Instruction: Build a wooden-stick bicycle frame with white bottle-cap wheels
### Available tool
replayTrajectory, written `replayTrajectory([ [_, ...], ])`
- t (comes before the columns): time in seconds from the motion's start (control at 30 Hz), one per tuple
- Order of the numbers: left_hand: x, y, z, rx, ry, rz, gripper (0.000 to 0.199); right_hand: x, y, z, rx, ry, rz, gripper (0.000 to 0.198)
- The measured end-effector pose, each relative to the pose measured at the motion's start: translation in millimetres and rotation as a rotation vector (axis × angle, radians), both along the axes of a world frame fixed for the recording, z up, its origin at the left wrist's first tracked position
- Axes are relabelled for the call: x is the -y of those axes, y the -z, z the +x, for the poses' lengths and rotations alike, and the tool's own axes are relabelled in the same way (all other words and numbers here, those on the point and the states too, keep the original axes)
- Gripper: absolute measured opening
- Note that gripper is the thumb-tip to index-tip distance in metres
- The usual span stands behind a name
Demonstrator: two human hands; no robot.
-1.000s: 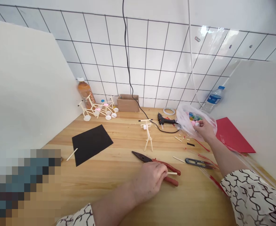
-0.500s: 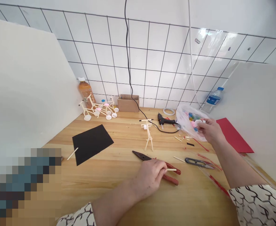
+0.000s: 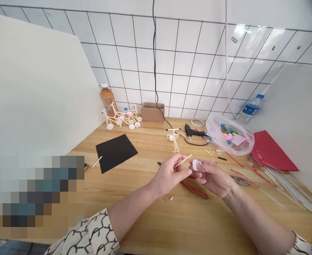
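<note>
My left hand [image 3: 169, 176] pinches a short pale wooden stick [image 3: 184, 160] that slants up to the right. Close beside it, my right hand [image 3: 213, 177] grips a white bottle cap [image 3: 196, 165] between thumb and fingers. Stick and cap look slightly apart. Under both hands lie pliers with red handles [image 3: 195, 191], their jaws mostly hidden. Just beyond the hands stands a small stick frame [image 3: 175, 141] with a black-tipped crossbar and a white cap on it. A little cut piece of stick [image 3: 171, 198] rests on the wood in front.
Behind are a black glue gun [image 3: 195, 132], a tape roll [image 3: 197, 122] and a plastic bag of coloured caps [image 3: 211, 124]. Thread snips [image 3: 239, 180] and red strips lie right, near red card [image 3: 275, 152]. Black card [image 3: 116, 153] and finished stick models [image 3: 121, 118] are left.
My right hand has come back from the plastic bag with the white cap. My left hand has lifted the stick off the pliers and tilted it upward. The view has shifted slightly.
</note>
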State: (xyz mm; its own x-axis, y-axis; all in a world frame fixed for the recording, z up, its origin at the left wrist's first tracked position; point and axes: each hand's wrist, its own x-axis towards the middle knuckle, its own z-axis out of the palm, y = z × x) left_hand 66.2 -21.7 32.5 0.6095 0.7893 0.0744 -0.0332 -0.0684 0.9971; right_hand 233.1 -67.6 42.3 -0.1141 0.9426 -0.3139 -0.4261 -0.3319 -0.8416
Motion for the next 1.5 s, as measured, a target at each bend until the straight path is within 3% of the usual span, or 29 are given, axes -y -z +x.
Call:
replayTrajectory([
  [0.2, -2.3, 11.7, -3.1, 0.188, 0.186, -0.249, 0.034, -0.2, 17.1, -19.0, -0.012, -0.086, 0.098, 0.028],
  [0.4, -7.0, 12.7, -6.0, 0.235, 0.172, -0.336, 0.031, 4.6, 26.6, -14.3, 0.235, -0.016, 0.189, 0.032],
  [0.6, -11.7, 17.8, -3.3, 0.181, 0.082, -0.46, 0.033, 9.4, 32.1, -7.5, 0.345, 0.022, 0.231, 0.038],
  [0.87, -7.2, 18.6, -1.6, 0.2, 0.103, -0.499, 0.035, 13.3, 34.7, -8.7, 0.539, 0.008, 0.38, 0.036],
  [1.27, -8.0, 18.7, -1.9, 0.16, 0.083, -0.484, 0.033, 16.9, 32.5, -13.6, 0.545, -0.068, 0.45, 0.036],
  [1.4, -6.7, 14.5, -3.9, 0.17, 0.084, -0.449, 0.028, 18.4, 29.5, -12.8, 0.515, -0.051, 0.389, 0.036],
  [1.5, -7.2, 12.5, -5.4, 0.168, 0.056, -0.426, 0.027, 19.0, 27.6, -13.1, 0.371, -0.027, 0.278, 0.036],
])
